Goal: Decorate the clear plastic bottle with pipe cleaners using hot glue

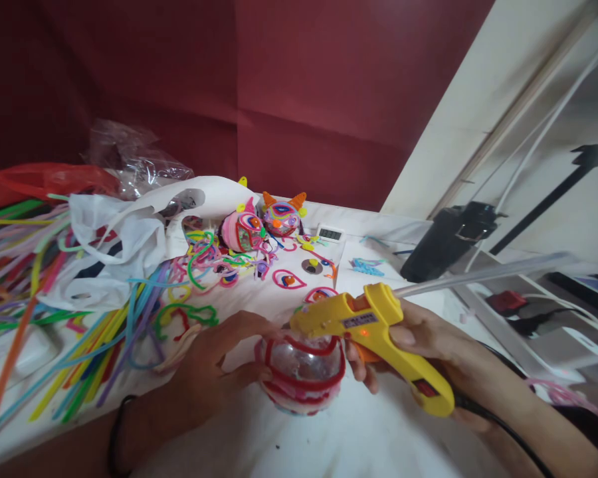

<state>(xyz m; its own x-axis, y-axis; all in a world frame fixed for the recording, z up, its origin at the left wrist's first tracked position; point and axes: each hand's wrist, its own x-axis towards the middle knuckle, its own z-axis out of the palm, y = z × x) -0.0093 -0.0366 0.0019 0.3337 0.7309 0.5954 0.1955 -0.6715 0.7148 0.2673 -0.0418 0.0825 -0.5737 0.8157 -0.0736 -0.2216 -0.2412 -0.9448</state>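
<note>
My right hand point(418, 338) is closed around the grip of a yellow hot glue gun point(373, 328), whose red light glows and whose clear glue stick point(483, 272) pokes out the back. Its nozzle points left at the top of a clear plastic ball point(301, 368) wrapped with red and pink pipe cleaners. My left hand point(214, 372) cups that ball from the left, fingers curled against it, holding it on the white table point(369, 431).
Two finished decorated balls point(262, 222) with ears stand at the back. Loose coloured pipe cleaners point(80, 318) and curled shapes cover the left and middle. White plastic bags point(124, 245), a small digital timer point(330, 234) and a black object point(448, 242) lie behind.
</note>
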